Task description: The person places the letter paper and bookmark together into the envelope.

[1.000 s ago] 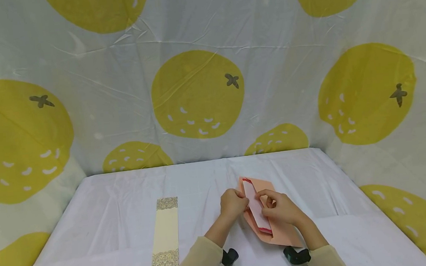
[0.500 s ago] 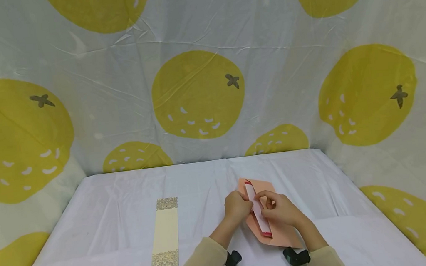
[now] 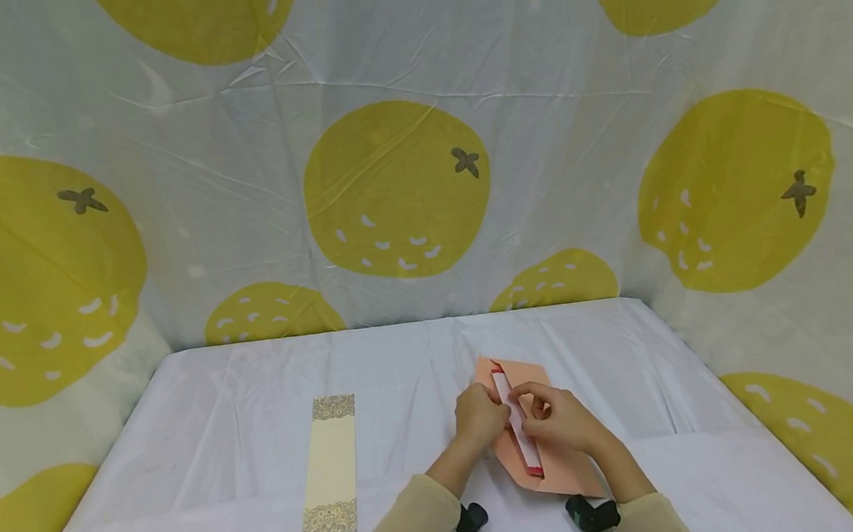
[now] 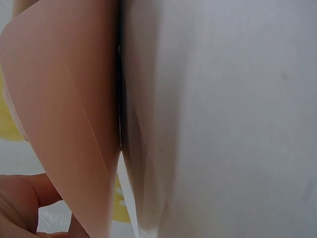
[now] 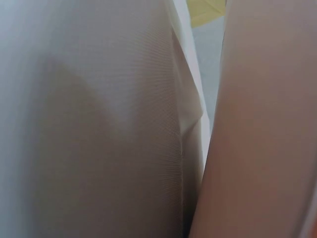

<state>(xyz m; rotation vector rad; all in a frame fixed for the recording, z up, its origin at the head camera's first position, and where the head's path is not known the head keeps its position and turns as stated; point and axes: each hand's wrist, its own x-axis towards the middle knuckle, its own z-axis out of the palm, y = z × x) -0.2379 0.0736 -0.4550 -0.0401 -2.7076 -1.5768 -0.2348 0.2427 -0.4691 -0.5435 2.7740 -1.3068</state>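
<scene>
In the head view, a peach envelope [image 3: 563,466] stands tilted at the table's right half, its mouth spread. A white card with red ends [image 3: 525,442] sits partly inside that mouth, its lower part hidden. My left hand [image 3: 479,415] holds the card near its middle, on the envelope's left side. My right hand [image 3: 562,416] pinches the envelope's mouth edge with thumb and forefinger, close to the card. Peach paper of the envelope [image 4: 64,99] fills much of the left wrist view, with fingers [image 4: 20,203] below it. The right wrist view shows the envelope [image 5: 262,124] close up.
A cream card with patterned ends [image 3: 330,457] lies flat on the white-covered table [image 3: 223,449], left of the hands. Behind the table hangs a white cloth printed with yellow fruit [image 3: 398,189]. A black wrist mount [image 3: 592,513] sits on the right forearm.
My left hand has moved slightly right and down with the card, which now shows a narrower strip in the envelope's mouth. The right hand has barely moved.
</scene>
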